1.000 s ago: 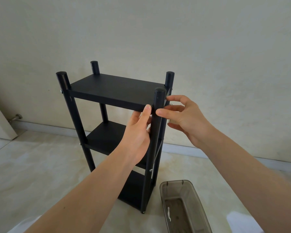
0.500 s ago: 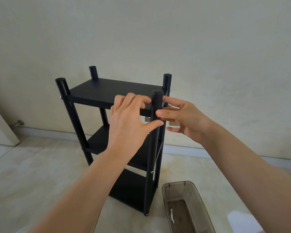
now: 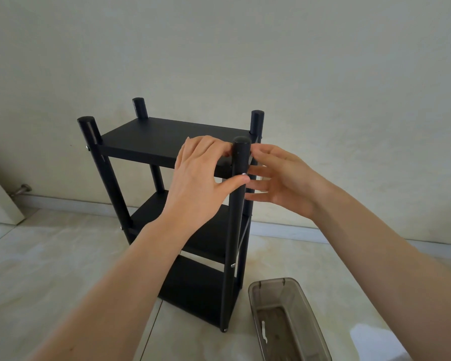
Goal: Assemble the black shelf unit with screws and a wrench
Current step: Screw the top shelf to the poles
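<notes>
At lower right I see a smoky translucent plastic bin (image 3: 287, 321). Mid-frame, my left hand (image 3: 198, 183) pinches the near right post of the black three-tier shelf unit (image 3: 167, 142), thumb under a small silver screw (image 3: 243, 174); my right hand (image 3: 281, 181) hovers open behind. If the thumb slips, the screw could drop.

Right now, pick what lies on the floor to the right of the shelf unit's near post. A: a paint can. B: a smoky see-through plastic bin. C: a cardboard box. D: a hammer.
B: a smoky see-through plastic bin sits on the floor beside the foot of the near post.
</notes>
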